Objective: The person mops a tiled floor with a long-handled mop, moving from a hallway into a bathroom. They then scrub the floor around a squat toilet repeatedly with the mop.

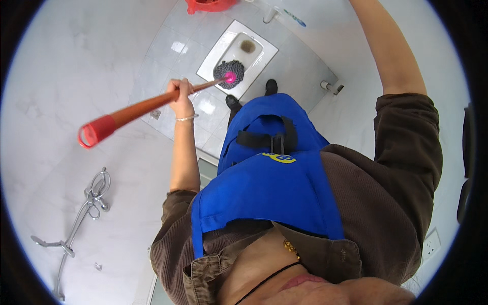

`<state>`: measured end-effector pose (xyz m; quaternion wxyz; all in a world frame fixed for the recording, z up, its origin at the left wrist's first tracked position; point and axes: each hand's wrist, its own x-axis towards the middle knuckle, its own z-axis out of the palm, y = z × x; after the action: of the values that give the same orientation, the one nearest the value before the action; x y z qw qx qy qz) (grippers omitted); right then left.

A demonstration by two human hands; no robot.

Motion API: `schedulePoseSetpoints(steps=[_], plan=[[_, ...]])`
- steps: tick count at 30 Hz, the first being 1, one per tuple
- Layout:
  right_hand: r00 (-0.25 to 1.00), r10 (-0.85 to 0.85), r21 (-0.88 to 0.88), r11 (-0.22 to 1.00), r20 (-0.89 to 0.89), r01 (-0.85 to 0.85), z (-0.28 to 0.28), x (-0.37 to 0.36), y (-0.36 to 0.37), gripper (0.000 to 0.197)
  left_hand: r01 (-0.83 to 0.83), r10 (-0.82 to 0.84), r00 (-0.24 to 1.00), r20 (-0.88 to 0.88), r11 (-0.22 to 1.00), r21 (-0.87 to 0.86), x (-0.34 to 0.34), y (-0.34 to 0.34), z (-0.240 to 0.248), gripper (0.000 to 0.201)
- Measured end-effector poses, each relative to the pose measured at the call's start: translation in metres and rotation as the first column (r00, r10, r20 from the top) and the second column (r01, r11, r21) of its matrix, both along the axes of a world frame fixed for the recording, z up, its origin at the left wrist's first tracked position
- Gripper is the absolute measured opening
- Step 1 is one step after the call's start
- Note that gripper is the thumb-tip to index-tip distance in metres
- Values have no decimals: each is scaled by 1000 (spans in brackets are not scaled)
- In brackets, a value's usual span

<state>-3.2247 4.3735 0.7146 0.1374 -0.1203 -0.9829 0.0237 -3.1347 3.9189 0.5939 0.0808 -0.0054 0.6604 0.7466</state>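
My left hand (pixel 182 96) is closed round the orange-red handle of a mop (pixel 137 111), low down where the thicker grip meets the thin shaft. The red end cap with its hanging loop points up and to the left. At the far end, the mop's round head of grey strands (pixel 221 66) with a pink centre lies over the near part of a white squat toilet (pixel 268 51). Brown residue shows at the toilet's far end. My right arm (pixel 391 51) stretches up past the top edge, so its hand is out of sight.
Grey floor tiles (pixel 175 66) surround the toilet, and my black shoes (pixel 271 87) stand at its near edge. A red plastic basin (pixel 211 5) is beyond it. On the left wall hangs a chrome shower fitting (pixel 91 198). A short pipe fitting (pixel 333 87) juts out at right.
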Motion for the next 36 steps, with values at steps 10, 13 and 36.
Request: schedulePoseSetpoints(steps=[10, 13, 36], plan=[[999, 31, 22, 999, -37, -31, -2, 10, 22, 43, 66, -60, 985, -164, 997, 34, -12, 69, 193, 22], [999, 31, 21, 999, -45, -30, 0, 11, 23, 43, 170, -149, 953, -264, 984, 57, -19, 60, 239, 20], [996, 66, -67, 995, -55, -70, 4, -4, 14, 38, 142, -143, 990, -4, 986, -85, -55, 132, -14, 18]])
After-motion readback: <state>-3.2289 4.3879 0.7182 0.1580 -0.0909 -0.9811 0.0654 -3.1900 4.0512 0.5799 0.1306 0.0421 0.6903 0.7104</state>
